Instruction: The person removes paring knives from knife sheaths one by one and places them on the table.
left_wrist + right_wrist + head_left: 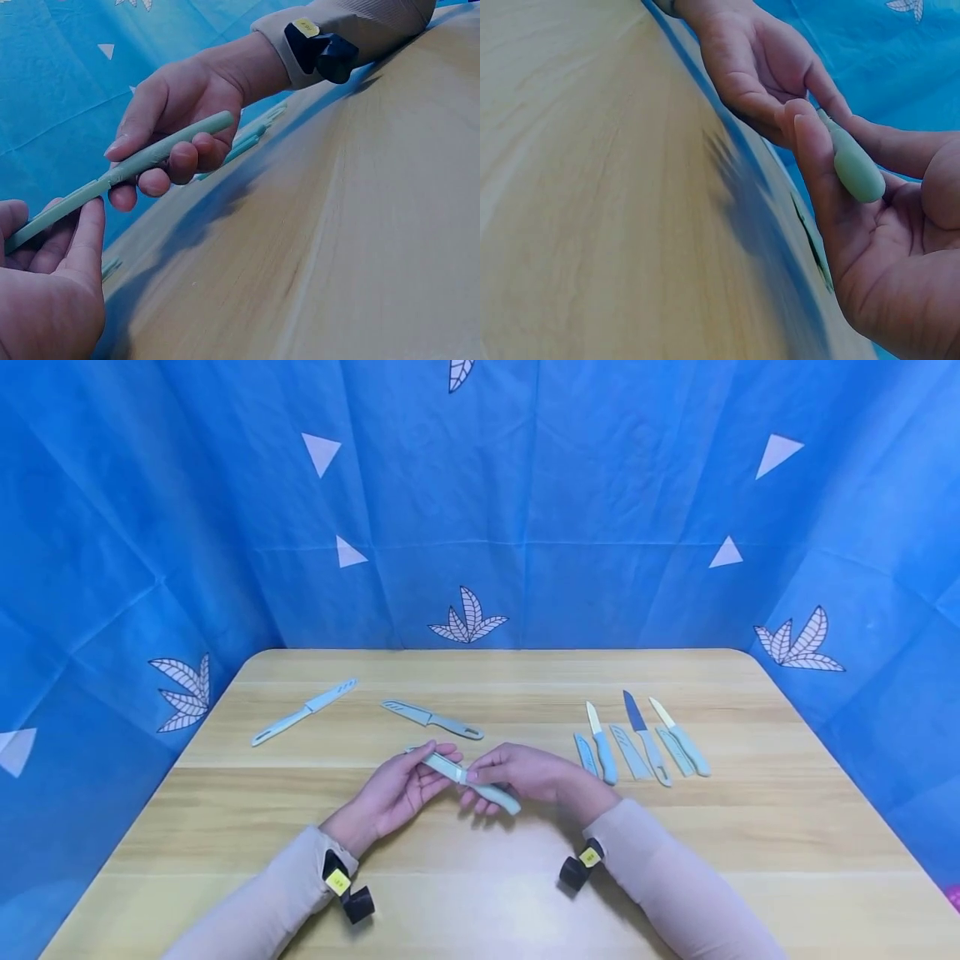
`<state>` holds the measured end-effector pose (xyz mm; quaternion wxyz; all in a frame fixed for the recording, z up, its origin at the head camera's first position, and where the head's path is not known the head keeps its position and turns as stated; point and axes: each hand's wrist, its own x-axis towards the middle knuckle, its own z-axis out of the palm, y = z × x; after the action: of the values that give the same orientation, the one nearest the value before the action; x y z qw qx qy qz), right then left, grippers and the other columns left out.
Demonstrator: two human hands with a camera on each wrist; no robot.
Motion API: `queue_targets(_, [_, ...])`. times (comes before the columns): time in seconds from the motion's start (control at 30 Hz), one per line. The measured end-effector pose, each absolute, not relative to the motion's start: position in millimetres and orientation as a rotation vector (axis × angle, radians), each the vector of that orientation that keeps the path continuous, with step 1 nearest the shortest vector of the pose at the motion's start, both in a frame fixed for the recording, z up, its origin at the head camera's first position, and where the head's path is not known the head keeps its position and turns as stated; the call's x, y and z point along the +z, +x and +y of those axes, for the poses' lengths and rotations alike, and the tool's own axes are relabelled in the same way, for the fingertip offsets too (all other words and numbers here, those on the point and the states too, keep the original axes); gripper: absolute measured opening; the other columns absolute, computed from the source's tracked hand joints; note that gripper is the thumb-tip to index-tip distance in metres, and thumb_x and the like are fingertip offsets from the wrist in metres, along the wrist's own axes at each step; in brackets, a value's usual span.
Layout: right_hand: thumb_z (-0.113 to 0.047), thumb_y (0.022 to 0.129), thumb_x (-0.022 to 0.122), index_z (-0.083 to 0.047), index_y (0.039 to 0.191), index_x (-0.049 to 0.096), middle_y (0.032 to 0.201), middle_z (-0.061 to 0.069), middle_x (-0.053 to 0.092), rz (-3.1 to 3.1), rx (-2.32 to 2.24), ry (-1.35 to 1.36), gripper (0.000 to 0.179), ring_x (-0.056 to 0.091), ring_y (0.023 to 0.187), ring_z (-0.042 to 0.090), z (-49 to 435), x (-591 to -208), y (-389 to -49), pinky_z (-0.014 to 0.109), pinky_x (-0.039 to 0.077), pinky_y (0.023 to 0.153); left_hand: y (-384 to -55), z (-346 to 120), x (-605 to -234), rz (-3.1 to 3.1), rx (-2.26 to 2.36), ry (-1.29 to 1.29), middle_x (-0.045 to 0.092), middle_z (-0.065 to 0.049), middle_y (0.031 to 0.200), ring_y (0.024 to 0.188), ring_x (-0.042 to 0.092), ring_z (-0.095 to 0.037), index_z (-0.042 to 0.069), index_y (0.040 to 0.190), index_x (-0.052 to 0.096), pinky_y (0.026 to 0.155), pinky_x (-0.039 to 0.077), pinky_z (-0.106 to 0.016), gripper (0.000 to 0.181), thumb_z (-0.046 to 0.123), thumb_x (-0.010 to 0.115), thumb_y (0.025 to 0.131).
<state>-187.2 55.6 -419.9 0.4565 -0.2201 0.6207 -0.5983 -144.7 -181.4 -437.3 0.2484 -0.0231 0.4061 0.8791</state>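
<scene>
Both hands hold one pale green knife above the table, its blade end pointing to the far left. My right hand (525, 770) grips the rounded handle (497, 797) between thumb and fingers. At the other end, my left hand (397, 797) pinches the sheath (444, 766) over the blade, thumb on one side and fingers on the other. The left wrist view shows the sheath (60, 207) meeting the handle (176, 142) in nearly one line. In the right wrist view the handle's butt (860, 176) faces the camera, hiding most of the sheath.
Two sheathed knives, one at the far left (285, 723) and one beyond the hands (453, 727), lie on the wooden table (480, 893). To the right lie three bare knives (604, 758), one dark-bladed, each beside a loose sheath (628, 752). Blue curtains (585, 593) surround the table.
</scene>
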Motion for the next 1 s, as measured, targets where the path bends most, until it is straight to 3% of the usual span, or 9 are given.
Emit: queue_targets(1.0, [-0.015,0.099,0.057,0.006,0.114,0.066,0.103,0.024,0.069,1.544,-1.476,-0.517,0.028,0.070,0.082,0.024,61.9,-420.1,-191.3,0.036,0.061,0.075,-146.2,-174.6,-437.9,1.085,2.403,-0.068,0.062,-0.021,0.124,0.122,0.055,-0.033,-0.005,0.134,0.046,0.106,0.044,-0.037,0.043,0.026,0.047,0.105])
